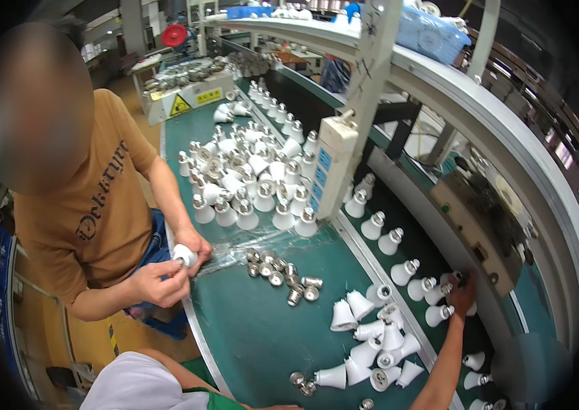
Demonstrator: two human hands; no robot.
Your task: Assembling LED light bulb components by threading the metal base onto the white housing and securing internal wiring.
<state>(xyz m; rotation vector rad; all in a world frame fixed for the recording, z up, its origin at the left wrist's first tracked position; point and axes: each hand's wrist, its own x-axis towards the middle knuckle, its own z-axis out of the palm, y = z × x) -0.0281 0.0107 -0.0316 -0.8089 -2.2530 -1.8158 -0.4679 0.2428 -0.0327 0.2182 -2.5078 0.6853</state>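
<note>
My right arm reaches over the belt on the right, and my right hand is among white bulb housings with silver screw caps. Its fingers are shadowed, so whether they grip a housing is unclear. Only a strip of skin, probably my left hand, shows at the lower edge; its fingers are hidden. White housings without caps lie heaped on the green tabletop between my arms. Loose silver screw caps form a group farther up, with a few more near the lower edge.
Across the table on the left, a co-worker in a brown shirt holds a white housing in both hands. Many capped housings crowd the far table. A post with a socket strip and a metal rail stand beside the belt.
</note>
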